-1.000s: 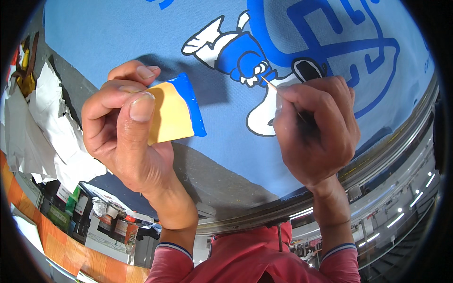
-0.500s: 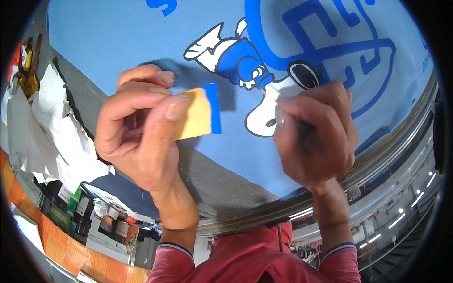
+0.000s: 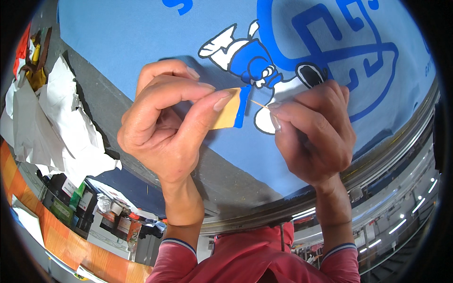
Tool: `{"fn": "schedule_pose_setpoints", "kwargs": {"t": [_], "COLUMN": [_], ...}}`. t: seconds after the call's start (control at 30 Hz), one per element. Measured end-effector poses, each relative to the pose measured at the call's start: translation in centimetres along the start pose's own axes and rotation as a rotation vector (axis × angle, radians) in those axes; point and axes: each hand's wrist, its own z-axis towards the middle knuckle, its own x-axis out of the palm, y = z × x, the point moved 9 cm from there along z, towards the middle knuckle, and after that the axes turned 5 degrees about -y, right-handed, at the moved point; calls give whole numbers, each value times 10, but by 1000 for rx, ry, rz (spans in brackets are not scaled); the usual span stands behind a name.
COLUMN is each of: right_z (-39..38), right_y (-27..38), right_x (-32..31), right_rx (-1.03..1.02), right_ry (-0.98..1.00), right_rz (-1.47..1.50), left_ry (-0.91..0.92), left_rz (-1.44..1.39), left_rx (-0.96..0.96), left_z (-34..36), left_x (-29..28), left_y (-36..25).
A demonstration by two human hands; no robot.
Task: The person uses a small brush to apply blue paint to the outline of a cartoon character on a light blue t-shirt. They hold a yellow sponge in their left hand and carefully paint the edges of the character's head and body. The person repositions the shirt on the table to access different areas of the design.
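Note:
My left hand [image 3: 165, 120] pinches a small yellow card [image 3: 226, 113] between thumb and fingers. Thick blue paint [image 3: 241, 108] coats the card's right edge. In my right hand [image 3: 318, 134] a thin wooden toothpick [image 3: 258, 103] is held between thumb and forefinger, its tip pointing left, close to the painted edge. Both hands are over a light blue fabric panel [image 3: 137, 35] with a blue, white and black cartoon print [image 3: 247, 56]. The right hand covers part of the white printed shape [image 3: 264, 120].
Crumpled white paper [image 3: 75, 122] lies at the left on the grey board [image 3: 231, 174]. Beyond it are brown and yellow scraps [image 3: 37, 70]. Lower left, bottles and containers [image 3: 71, 203] stand near an orange wood-patterned surface [image 3: 71, 245]. A metal rail [image 3: 377, 165] runs along the right side.
My left hand has moved right with the card, bringing its painted edge near the toothpick. The toothpick tip has come away from the printed figure toward the card. The print sits slightly further right.

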Motion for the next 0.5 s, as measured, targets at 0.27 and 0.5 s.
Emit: {"fn": "schedule_pose_setpoints", "kwargs": {"t": [0.27, 0.5], "right_z": [-2, 0], "right_y": [-2, -3], "right_x": [1, -3], "right_rx": [8, 37], "right_ry": [11, 1], "right_rz": [9, 7], "left_ry": [3, 6], "left_rz": [-2, 7], "left_rx": [-3, -10], "left_z": [-1, -1], "left_x": [1, 1], "left_y": [0, 0]}}
